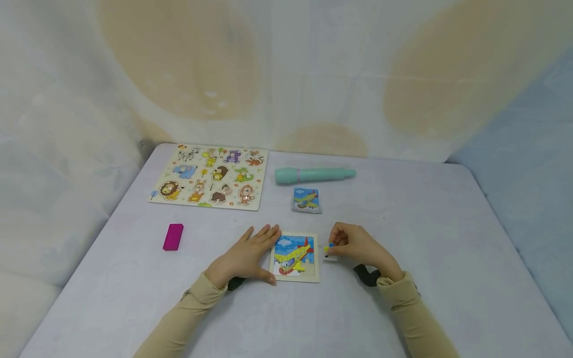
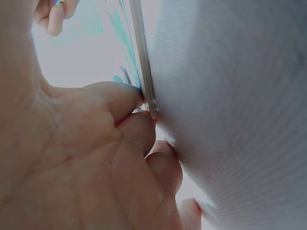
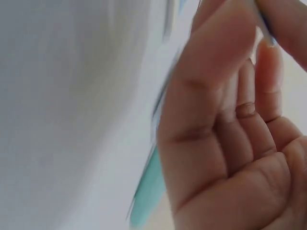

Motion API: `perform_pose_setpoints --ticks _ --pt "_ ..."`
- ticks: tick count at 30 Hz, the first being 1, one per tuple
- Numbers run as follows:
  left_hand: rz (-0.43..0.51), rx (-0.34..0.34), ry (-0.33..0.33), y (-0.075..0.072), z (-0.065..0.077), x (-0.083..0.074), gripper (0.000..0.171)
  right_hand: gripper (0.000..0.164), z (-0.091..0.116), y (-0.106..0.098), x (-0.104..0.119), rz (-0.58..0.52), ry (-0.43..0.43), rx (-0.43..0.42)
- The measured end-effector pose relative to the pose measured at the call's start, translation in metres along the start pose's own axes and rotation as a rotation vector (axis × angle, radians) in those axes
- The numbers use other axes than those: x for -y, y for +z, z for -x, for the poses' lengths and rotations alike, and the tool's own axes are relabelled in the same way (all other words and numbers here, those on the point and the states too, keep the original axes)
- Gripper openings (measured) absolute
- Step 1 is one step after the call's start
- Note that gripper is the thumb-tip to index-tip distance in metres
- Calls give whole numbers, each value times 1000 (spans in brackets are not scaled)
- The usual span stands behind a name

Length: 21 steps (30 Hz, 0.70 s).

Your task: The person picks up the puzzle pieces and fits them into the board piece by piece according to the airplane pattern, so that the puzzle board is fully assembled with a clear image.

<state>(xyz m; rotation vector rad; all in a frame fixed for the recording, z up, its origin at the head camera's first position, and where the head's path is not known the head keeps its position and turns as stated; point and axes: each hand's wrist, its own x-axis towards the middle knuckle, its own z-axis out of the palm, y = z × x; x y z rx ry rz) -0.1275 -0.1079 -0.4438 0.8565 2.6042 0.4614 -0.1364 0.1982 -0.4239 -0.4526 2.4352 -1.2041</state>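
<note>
A small square wooden puzzle lies on the table with a yellow airplane picture, its bottom right corner showing bare wood. At its left edge rests my left hand, fingers spread and fairly straight. In the left wrist view, fingertips press against the edge of the puzzle board. My right hand, just right of the frame, pinches a small puzzle piece with yellow and blue on it. The right wrist view shows that piece edge-on between thumb and index finger.
Behind the puzzle lies a small packet with the same airplane picture. Farther back are a mint-green tube and a large animal peg board at left. A magenta block lies left of my left hand.
</note>
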Motion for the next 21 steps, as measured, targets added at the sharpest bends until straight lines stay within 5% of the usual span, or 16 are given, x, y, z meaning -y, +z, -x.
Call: perform_pose_setpoints --ticks 10,21 --pt "6 -4 8 1 -1 -1 116 21 -12 38 19 1 -66 141" --pt "-8 -21 24 -1 0 -2 117 23 -12 52 26 189 -34 29"
